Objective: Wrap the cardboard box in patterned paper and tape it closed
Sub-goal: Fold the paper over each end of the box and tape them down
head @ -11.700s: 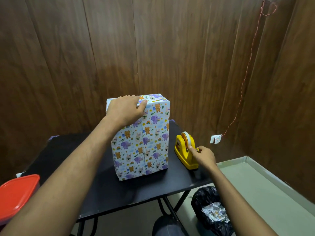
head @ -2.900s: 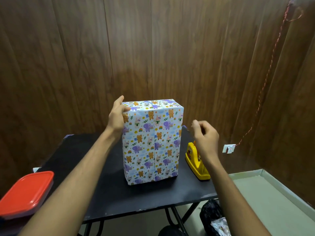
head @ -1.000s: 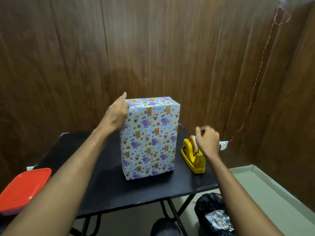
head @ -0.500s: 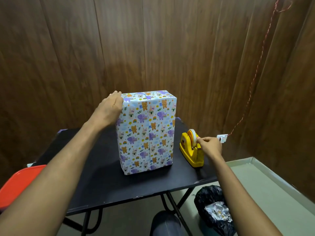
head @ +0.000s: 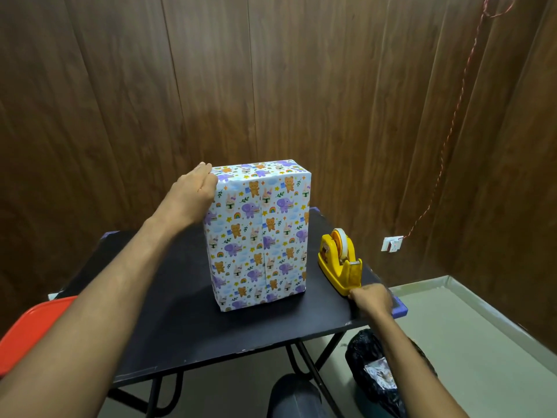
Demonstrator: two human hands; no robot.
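The wrapped box (head: 259, 236) stands upright on its short end near the middle of the black table (head: 180, 324). Patterned paper with bears, elephants and rabbits covers every visible face, and a vertical seam runs down the near face.

The left hand (head: 194, 193) rests against the upper left edge of the box, fingers curled at the top corner; whether they pinch the paper or only press on it cannot be determined.

The yellow tape dispenser (head: 340, 265) sits on the table just to the right of the box, apart from it, with a roll of tape (head: 340, 242) mounted in it. The right hand (head: 370, 300) is at the near end of the dispenser, fingers curled and blurred; whether it grips a strip of tape cannot be determined.

A red container lid (head: 33, 327) shows at the left edge of the view; the contents below it are hidden. A black bag (head: 364, 351) stands open on the floor beneath the right side of the table and holds crumpled paper scraps (head: 381, 372).
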